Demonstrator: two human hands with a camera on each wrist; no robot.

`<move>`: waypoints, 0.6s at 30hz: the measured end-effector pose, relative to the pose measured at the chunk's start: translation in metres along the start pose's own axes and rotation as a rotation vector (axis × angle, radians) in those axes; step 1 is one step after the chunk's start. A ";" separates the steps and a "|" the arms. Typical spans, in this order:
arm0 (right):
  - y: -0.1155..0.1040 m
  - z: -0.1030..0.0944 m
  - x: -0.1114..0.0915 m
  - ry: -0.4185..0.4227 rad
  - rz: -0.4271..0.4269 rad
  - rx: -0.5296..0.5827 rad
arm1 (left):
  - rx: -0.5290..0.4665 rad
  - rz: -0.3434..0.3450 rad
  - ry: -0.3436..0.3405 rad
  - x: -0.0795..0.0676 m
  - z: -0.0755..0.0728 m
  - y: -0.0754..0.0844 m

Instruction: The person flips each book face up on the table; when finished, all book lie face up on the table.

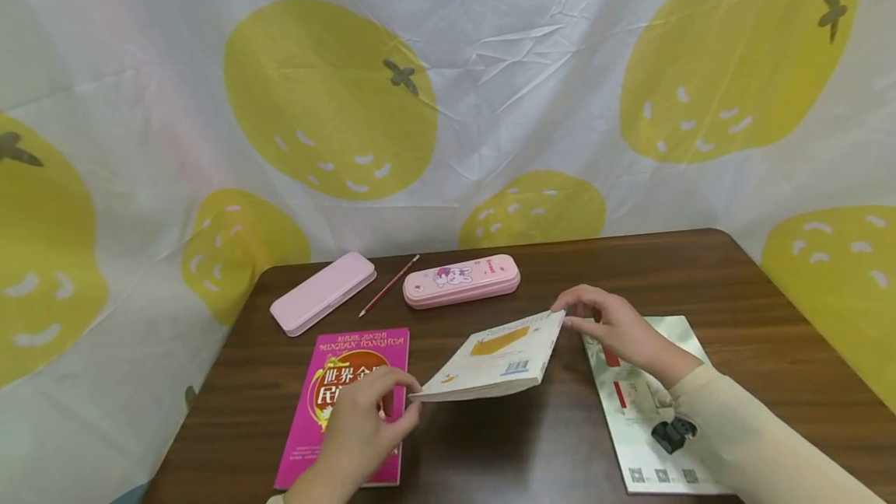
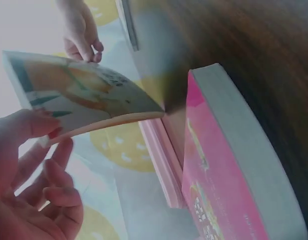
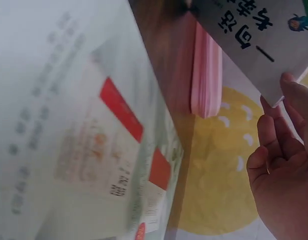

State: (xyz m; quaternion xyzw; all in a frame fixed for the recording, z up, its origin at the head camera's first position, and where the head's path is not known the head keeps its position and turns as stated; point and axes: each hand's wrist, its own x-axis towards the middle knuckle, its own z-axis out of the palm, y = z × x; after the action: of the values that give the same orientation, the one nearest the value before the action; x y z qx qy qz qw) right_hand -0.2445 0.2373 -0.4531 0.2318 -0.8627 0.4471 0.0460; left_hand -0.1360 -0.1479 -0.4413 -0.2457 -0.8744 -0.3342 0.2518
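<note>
White book (image 1: pixel 500 356) is in the air above the table (image 1: pixel 476 461), held at two opposite corners. Left hand (image 1: pixel 367 422) pinches the near-left corner, thumb against fingers; right hand (image 1: pixel 623 329) pinches the far-right corner the same way. In the left wrist view the remaining fingers curl loosely below the corner. The cover sags between the grips; probably the two-corner hold is there because a thin, limp book would droop from one hand. It also leaves most of the barcode side, facing up, uncovered.

Position: white book lies between the hands, to the right of the left hand and to the left of the right. Below and to either side, a magenta book (image 1: pixel 301 442) lies partly behind the left hand, a pale book (image 1: pixel 630 449) under the right forearm. Pencil (image 1: pixel 388 286) lies between the plain case (image 1: pixel 322 294) and rabbit case (image 1: pixel 462 282) at the back, presumably leaving the front for books
</note>
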 end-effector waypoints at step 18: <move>-0.019 -0.012 0.003 0.044 0.108 0.114 | -0.208 -0.030 0.130 0.005 -0.007 0.007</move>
State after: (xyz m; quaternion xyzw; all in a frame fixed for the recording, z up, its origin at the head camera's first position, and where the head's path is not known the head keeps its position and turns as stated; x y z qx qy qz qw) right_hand -0.2403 0.2362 -0.4311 0.1770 -0.8459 0.5024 0.0276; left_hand -0.1337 -0.1468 -0.4304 -0.2351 -0.8204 -0.4421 0.2759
